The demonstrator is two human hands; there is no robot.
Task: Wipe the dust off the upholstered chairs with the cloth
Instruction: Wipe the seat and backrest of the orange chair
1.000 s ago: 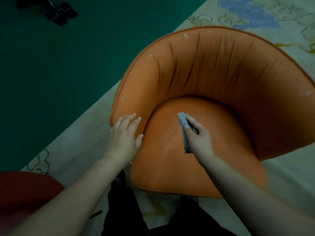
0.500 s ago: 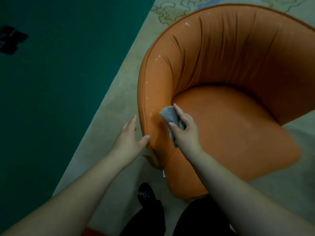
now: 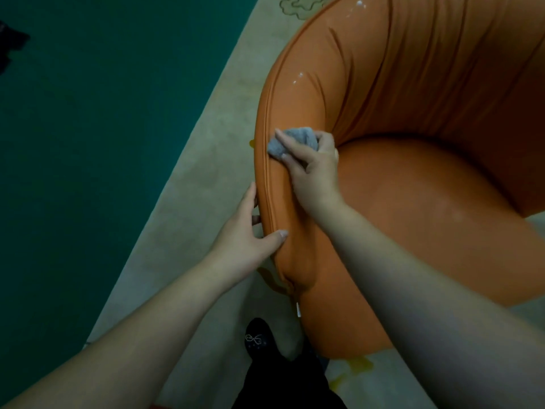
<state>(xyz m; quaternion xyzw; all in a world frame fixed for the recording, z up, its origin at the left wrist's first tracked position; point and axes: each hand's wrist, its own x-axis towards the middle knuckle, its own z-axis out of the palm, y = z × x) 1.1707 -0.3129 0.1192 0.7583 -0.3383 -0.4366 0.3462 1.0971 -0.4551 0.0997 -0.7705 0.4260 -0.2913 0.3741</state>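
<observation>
An orange upholstered tub chair (image 3: 413, 143) fills the right of the head view, with white dust specks along its left rim. My right hand (image 3: 312, 169) grips a bunched grey cloth (image 3: 295, 140) and presses it on the inside of the chair's left arm, near the rim. My left hand (image 3: 247, 231) holds the front end of that arm, thumb on the inner face and fingers on the outer side.
The chair stands on a pale patterned rug (image 3: 206, 172) whose edge runs diagonally beside a dark green floor (image 3: 88, 143). My dark trousers and a black shoe (image 3: 259, 338) are at the bottom, close to the chair's front corner.
My right hand carried the cloth from the seat up onto the left arm's inner face. My left hand came back onto the arm's front end. The view shifted left and closer.
</observation>
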